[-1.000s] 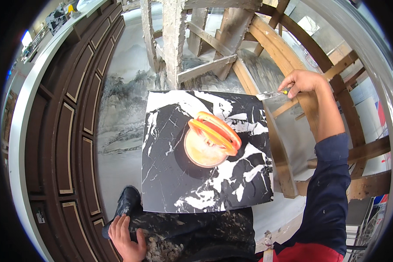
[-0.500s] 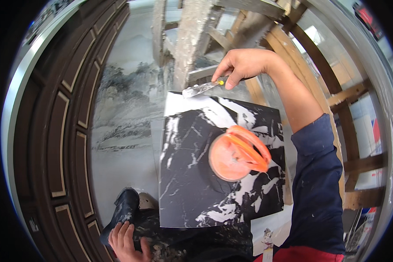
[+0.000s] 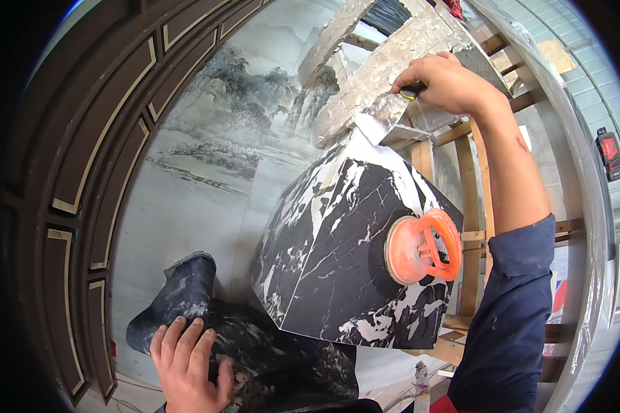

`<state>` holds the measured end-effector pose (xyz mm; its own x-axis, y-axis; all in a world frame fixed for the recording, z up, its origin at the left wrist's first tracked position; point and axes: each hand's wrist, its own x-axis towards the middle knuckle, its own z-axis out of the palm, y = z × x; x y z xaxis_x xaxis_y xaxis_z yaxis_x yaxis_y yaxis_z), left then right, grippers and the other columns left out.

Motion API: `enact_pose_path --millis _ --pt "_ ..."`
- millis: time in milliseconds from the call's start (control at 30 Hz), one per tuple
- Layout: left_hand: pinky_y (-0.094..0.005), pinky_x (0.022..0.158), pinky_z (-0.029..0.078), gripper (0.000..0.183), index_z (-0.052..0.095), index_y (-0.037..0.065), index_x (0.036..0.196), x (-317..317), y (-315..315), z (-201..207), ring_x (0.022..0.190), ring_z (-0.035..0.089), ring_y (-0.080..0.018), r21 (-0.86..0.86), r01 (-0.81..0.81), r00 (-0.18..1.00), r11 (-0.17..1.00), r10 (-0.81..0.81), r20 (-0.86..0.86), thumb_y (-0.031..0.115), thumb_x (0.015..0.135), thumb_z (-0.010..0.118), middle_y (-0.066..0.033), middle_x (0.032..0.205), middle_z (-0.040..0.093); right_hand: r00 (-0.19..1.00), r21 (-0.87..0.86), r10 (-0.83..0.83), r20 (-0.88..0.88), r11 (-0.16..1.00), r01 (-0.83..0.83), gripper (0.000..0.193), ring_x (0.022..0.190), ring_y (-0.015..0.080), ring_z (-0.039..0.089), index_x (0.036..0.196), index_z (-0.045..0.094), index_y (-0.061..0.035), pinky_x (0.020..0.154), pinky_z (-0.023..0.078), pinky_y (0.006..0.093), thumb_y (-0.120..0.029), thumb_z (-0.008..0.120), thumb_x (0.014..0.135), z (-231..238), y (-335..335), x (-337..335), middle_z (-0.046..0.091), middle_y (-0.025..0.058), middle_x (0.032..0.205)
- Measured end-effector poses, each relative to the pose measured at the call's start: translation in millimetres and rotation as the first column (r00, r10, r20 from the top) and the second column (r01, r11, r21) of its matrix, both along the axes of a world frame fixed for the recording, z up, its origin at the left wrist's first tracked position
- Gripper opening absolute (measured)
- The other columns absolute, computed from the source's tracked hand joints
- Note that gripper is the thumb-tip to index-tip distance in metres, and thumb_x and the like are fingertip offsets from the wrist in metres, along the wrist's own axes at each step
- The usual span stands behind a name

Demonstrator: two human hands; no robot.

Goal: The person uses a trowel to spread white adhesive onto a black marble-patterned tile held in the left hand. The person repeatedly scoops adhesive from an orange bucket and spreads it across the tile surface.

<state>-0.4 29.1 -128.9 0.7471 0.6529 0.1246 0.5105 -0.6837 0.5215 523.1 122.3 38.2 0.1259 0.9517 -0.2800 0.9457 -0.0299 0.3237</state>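
Scraper gripped in right hand at tile's twelve o'clock corner: keep blade flat; left hand rests open-palmed on knee.

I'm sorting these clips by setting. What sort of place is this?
Probably an indoor tiling or renovation site: a black marble tile with an orange suction cup, mortar-caked wooden scaffolding, and the right hand working a putty knife.

A dark navy sleeve with pale flecks is pushed up behind the bare right hand, while mortar-spattered black trousers and 1 black boot lie beside the left hand's fingers.
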Motion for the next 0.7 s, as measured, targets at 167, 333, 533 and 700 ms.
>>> enact_pose_path --millis 167,333,533,700 --pt "-0.0632 0.112 0.036 0.054 0.065 0.001 0.122 -2 3 -2 0.128 0.057 -0.0463 -0.029 -0.006 1.0 1.0 0.006 0.012 0.018 0.072 0.076 -0.0218 0.13 0.066 0.971 -0.084 -0.093 0.221 0.99 0.114 0.046 0.124 0.0273 0.061 0.118 0.081 -0.0208 0.121 0.029 0.047 0.004 0.065 0.082 -2 23 -27 0.075 0.0055 0.116" --pt "-0.0641 0.112 0.036 0.053 0.066 0.001 0.121 -6 5 -3 0.128 0.056 -0.0472 -0.057 -0.008 1.0 0.998 0.008 0.009 0.018 0.072 0.076 -0.0228 0.131 0.066 0.966 -0.128 -0.062 0.249 0.987 0.097 0.047 0.124 0.0281 0.059 0.115 0.082 -0.0204 0.12 0.031 0.0467 0.006 0.065 0.081 -6 30 -35 0.074 0.0051 0.115" --pt "-0.0646 0.113 0.035 0.052 0.067 0.0 0.12 -9 3 0 0.129 0.056 -0.0474 -0.072 0.002 1.0 0.997 -0.001 0.013 0.018 0.072 0.075 -0.0232 0.131 0.066 0.985 -0.197 0.113 0.13 0.977 -0.086 0.044 0.116 0.0273 0.06 0.11 0.083 -0.0179 0.12 0.031 0.0457 0.008 0.069 0.077 -7 12 -87 0.07 0.0058 0.102" --pt "-0.0646 0.113 0.037 0.052 0.067 0.001 0.12 -13 -6 1 0.128 0.057 -0.0475 -0.064 -0.01 0.999 0.998 0.012 0.031 0.018 0.072 0.075 -0.0228 0.131 0.066 0.94 -0.227 0.34 0.01 0.917 -0.329 0.038 0.111 0.0277 0.061 0.103 0.083 -0.0155 0.124 0.029 0.0512 0.008 0.072 0.076 -13 -10 -135 0.065 0.0038 0.094"
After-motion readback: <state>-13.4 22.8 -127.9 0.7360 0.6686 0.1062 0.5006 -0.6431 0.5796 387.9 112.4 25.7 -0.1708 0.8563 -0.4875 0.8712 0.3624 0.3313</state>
